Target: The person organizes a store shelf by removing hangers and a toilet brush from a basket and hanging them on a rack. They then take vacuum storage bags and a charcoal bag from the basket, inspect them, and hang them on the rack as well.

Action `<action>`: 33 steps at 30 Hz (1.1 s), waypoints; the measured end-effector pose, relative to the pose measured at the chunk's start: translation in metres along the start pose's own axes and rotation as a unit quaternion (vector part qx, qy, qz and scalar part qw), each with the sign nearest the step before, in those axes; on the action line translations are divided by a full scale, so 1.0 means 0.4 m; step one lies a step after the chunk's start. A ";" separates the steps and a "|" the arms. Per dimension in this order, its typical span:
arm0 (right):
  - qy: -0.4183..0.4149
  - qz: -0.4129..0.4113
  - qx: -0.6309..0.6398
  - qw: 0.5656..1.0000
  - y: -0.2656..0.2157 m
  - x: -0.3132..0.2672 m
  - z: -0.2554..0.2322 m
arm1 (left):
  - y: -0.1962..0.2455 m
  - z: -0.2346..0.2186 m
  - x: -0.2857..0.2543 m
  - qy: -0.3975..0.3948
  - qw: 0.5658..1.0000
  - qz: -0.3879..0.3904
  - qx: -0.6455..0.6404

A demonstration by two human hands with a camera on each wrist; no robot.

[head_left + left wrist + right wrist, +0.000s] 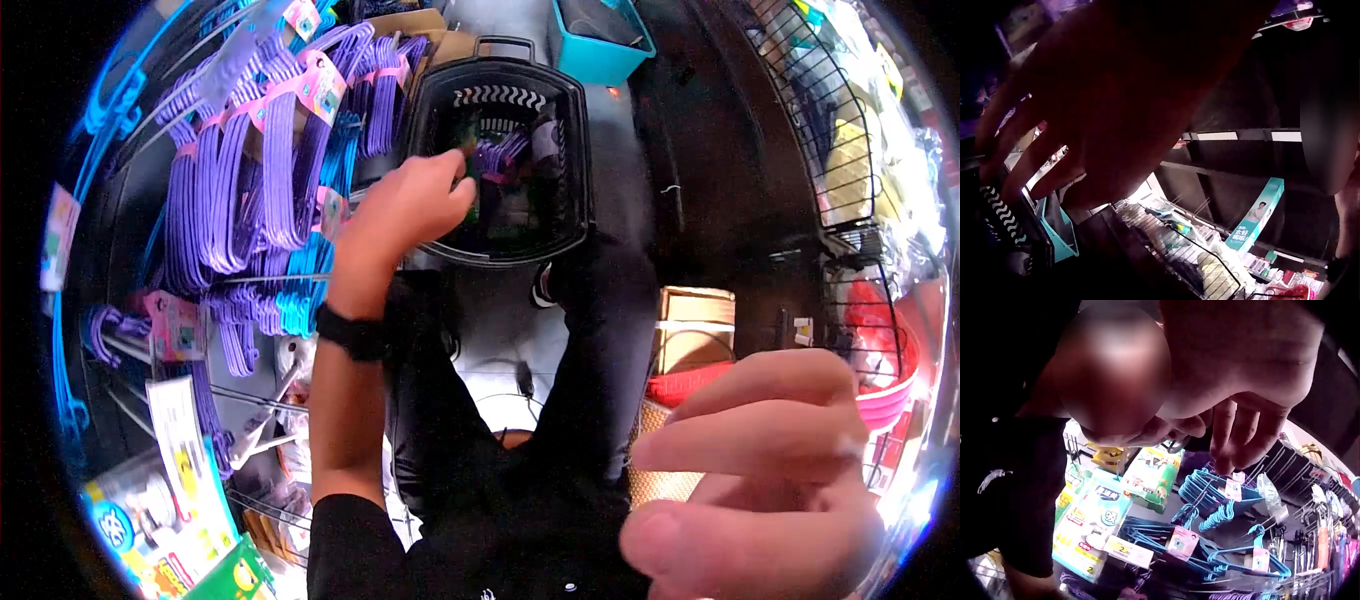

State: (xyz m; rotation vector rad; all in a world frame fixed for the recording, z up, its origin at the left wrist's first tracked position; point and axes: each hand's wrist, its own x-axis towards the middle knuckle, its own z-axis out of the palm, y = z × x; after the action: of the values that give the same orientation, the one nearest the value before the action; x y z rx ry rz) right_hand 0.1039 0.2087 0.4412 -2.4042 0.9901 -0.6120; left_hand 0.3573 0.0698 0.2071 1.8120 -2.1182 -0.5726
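A bare left hand (415, 205), with a black band at its wrist, hangs over the left rim of a black basket (582, 190). Its fingers look loosely bent in the head view and spread in the left wrist view (1104, 106), with nothing seen in them. Inside the basket lie purple items (500, 152) and dark things too dim to tell. The right hand (770, 470) is raised close to the head camera at the lower right, its fingers loosely bent and apart, holding nothing visible. The right wrist view shows its fingers (1244, 428) hanging down.
Purple hangers (225, 190) and blue hangers (300, 305) hang on the left rack. A teal bin (600, 50) stands beyond the basket. Wire shelving (825, 120) and a pink basket (895, 400) are on the right. A cardboard box (695, 330) sits beside the person's legs.
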 end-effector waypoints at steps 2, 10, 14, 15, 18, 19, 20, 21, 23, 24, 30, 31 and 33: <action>0.053 -0.080 0.081 0.992 0.062 0.035 0.054 | -0.050 0.046 0.105 -0.001 0.999 0.017 -0.044; 0.228 -0.353 0.395 0.817 0.209 0.168 0.282 | -0.157 0.341 0.379 -0.086 0.984 -0.149 -0.041; 0.182 -0.304 0.423 0.834 0.246 0.177 0.246 | -0.253 0.531 0.452 -0.040 0.981 -0.186 -0.037; 0.158 -0.280 0.419 0.849 0.261 0.178 0.231 | -0.268 0.562 0.467 -0.051 0.976 -0.194 -0.083; 0.120 -0.247 0.343 0.898 0.378 0.278 0.212 | -0.262 0.559 0.468 0.008 0.969 -0.185 -0.167; 0.108 -0.233 0.314 0.914 0.419 0.314 0.209 | -0.249 0.557 0.466 0.041 0.966 -0.173 -0.187; 0.102 -0.180 0.311 0.927 0.456 0.341 0.221 | -0.274 0.623 0.492 0.129 0.960 -0.156 -0.195; 0.094 -0.127 0.309 0.938 0.493 0.368 0.234 | -0.264 0.615 0.491 0.121 0.956 -0.163 -0.210; 0.117 -0.022 0.326 0.938 0.608 0.414 0.316 | -0.229 0.581 0.487 0.125 0.946 -0.177 -0.243; 0.144 -0.005 0.320 0.936 0.668 0.432 0.359 | -0.216 0.561 0.484 0.139 0.947 -0.167 -0.238; 0.196 0.118 0.164 0.960 0.853 0.406 0.425 | -0.115 0.390 0.442 0.260 0.924 -0.120 -0.254; 0.204 0.130 0.141 0.960 0.854 0.406 0.425 | -0.108 0.373 0.441 0.316 0.913 -0.099 -0.238; 0.224 0.112 0.075 0.965 0.880 0.406 0.434 | -0.105 0.328 0.429 0.350 0.883 -0.076 -0.303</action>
State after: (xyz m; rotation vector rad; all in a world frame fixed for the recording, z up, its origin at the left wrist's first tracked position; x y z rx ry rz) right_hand 0.1194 -0.0900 0.1396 -2.0233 1.3222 -1.1307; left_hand 0.3044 -0.0906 0.0661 1.4982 -1.1535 -0.4462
